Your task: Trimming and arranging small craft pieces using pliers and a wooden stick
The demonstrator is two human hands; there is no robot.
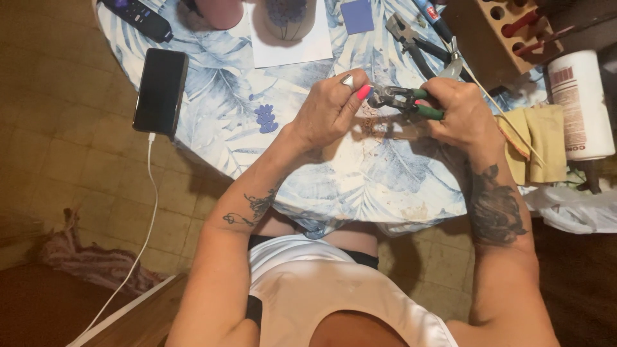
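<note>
Together, two hands, left hand (328, 109) and right hand (459, 112), grip one green-handled pliers (405, 101).

My round table (334, 186), under a leaf-print cloth, carries a phone (160, 90), remote (138, 16), paper sheet (292, 48), purple flower pieces (265, 118), spare pliers (411, 42) and yellow rag (543, 141).

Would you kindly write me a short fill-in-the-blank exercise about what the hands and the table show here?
1. The right hand grips pliers whose handles are ____ in colour.
2. The smartphone at the table's edge is plugged into a ____ cable.
3. The left hand has a thumbnail painted ____.
4. The tablecloth bears a pattern of blue ____.

Missing words: green; white; pink; leaves
</note>
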